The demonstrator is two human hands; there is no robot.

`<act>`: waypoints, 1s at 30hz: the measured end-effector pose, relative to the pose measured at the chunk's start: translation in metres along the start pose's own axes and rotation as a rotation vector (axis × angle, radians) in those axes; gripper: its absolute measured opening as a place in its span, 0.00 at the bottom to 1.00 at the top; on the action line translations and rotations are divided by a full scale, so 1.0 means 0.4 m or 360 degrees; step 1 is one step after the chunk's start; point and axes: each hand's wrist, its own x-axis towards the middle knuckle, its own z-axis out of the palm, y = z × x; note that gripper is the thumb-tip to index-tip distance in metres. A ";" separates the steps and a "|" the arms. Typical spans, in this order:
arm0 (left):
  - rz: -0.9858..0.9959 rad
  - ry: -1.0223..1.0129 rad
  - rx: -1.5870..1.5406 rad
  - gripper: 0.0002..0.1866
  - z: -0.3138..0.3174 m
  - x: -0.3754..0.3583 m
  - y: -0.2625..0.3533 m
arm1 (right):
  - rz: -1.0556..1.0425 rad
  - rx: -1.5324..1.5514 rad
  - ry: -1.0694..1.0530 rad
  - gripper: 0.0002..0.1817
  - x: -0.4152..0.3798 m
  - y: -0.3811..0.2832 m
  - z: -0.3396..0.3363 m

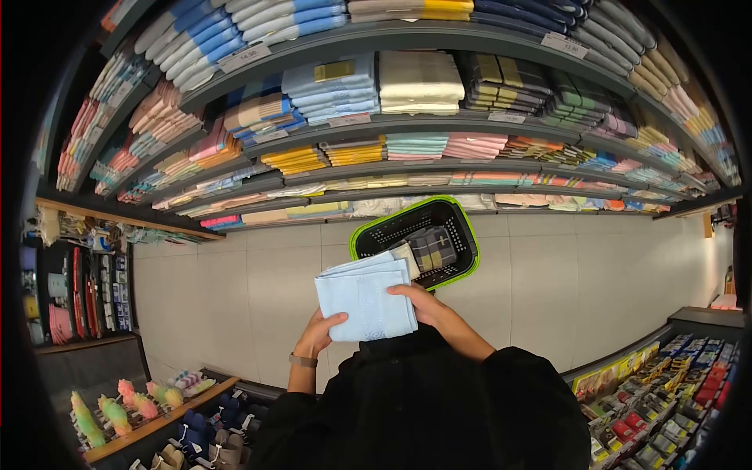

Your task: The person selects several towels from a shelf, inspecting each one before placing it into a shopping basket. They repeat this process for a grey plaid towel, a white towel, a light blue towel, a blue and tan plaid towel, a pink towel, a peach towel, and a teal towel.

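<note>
A folded light blue towel (362,301) is held flat in front of my body, between both hands. My left hand (317,332) grips its lower left edge, thumb on top and fingers underneath. On the right edge, my right hand (417,301) pinches it the same way, its fingers hidden below. Just beyond the towel, a black shopping basket (467,235) with a green rim stands on the floor. Inside it lie a dark plaid towel (433,247) and a cream towel (406,258), the latter partly covered by the blue one.
Shelves (313,47) of folded towels curve across the front. A stack of light blue towels (329,86) sits beside cream towels (421,82). Grey tiled floor (548,274) lies around the basket. Slippers (207,431) are behind left, and a rack of small packaged goods (658,407) is behind right.
</note>
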 end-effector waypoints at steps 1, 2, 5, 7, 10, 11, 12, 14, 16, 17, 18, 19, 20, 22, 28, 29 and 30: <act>0.0002 -0.0007 -0.0009 0.31 -0.015 -0.011 -0.011 | 0.0006 -0.0020 0.0037 0.30 0.007 0.023 0.006; 0.0007 0.0041 0.0006 0.31 -0.030 -0.024 -0.022 | 0.0006 -0.0025 0.0047 0.30 0.013 0.048 0.012; 0.0018 0.0105 -0.0015 0.29 -0.089 -0.050 -0.061 | -0.0018 -0.0042 0.0064 0.29 0.046 0.124 0.022; 0.0016 0.0132 -0.0061 0.28 -0.139 -0.051 -0.092 | -0.0031 -0.0073 0.0056 0.29 0.071 0.173 0.003; -0.0077 0.0203 -0.0107 0.27 -0.210 -0.058 -0.133 | -0.0006 -0.0198 0.0071 0.30 0.098 0.236 -0.065; -0.0066 0.0287 -0.0099 0.27 -0.228 -0.055 -0.141 | 0.0016 -0.0439 0.0245 0.30 0.110 0.256 -0.108; -0.0057 0.0374 -0.0092 0.27 -0.245 -0.051 -0.151 | 0.0039 -0.0678 0.0420 0.30 0.111 0.264 -0.136; 0.0009 0.0482 -0.0091 0.25 -0.283 -0.028 -0.184 | 0.0011 -0.0787 0.0501 0.24 0.095 0.248 -0.171; 0.0072 0.0588 -0.0089 0.23 -0.312 -0.002 -0.220 | -0.0007 -0.0702 0.0494 0.20 0.085 0.232 -0.221; 0.0122 0.0622 -0.0104 0.23 -0.321 0.011 -0.234 | -0.0003 -0.0699 0.0491 0.20 0.075 0.224 -0.238; 0.0169 0.0656 -0.0116 0.23 -0.327 0.027 -0.249 | 0.0005 -0.0697 0.0547 0.19 0.065 0.215 -0.257; 0.0162 0.0661 -0.0111 0.23 -0.329 0.051 -0.268 | 0.0012 -0.0694 0.0605 0.18 0.053 0.205 -0.279; 0.0183 0.0692 -0.0115 0.23 -0.326 0.076 -0.284 | 0.0018 -0.0685 0.0606 0.18 0.041 0.203 -0.312; 0.0191 0.0727 -0.0115 0.23 -0.303 0.122 -0.311 | 0.0001 -0.0673 0.0677 0.17 0.007 0.200 -0.374; 0.0047 0.0675 0.0069 0.22 -0.173 0.347 -0.401 | 0.0039 -0.0526 0.0890 0.17 -0.126 0.199 -0.600; 0.0048 0.0620 0.0096 0.21 -0.140 0.387 -0.421 | 0.0072 -0.0497 0.0973 0.17 -0.158 0.193 -0.629; 0.0045 0.0563 0.0121 0.20 -0.111 0.432 -0.440 | 0.0107 -0.0469 0.1060 0.17 -0.188 0.186 -0.659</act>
